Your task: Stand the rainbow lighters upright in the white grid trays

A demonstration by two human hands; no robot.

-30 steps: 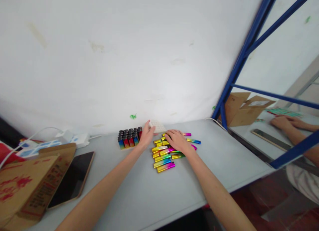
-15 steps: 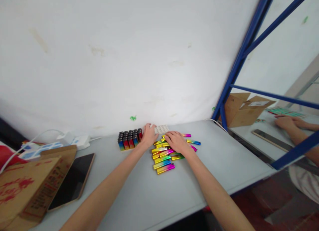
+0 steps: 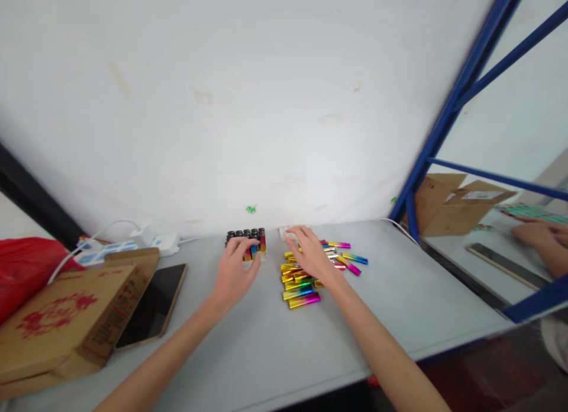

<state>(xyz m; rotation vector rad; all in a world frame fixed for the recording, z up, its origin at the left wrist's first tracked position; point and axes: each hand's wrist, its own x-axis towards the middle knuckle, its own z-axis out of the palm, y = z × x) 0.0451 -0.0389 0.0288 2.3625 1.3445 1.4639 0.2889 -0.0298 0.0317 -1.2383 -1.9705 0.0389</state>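
My left hand (image 3: 234, 269) is at the near left side of a block of small upright cylinders (image 3: 260, 240) with black tops and shiny red, blue and yellow bodies. Its thumb and forefinger are apart with nothing visible between them; the hand hides part of the block, and contact cannot be told. Over a loose heap of shiny metallic sticks (image 3: 304, 301), coloured gold, pink, blue and green, hovers my right hand (image 3: 313, 255), its curved fingers spread and holding nothing I can see. Behind the right fingers a pale tray (image 3: 285, 229) shows partly, against the wall.
On the left lie a brown cardboard box (image 3: 48, 317), a dark tablet (image 3: 155, 305), a red bag (image 3: 31, 273) and a white power strip (image 3: 166, 244) with a cable. A blue metal frame (image 3: 437, 122) rises on the right, with an open carton (image 3: 448, 208) and another person's hand (image 3: 539, 228) beyond it.
My left hand has moved from the pale tray left and toward me, to the front of the black-topped block. My right hand has shifted toward the tray. The view has turned slightly left.
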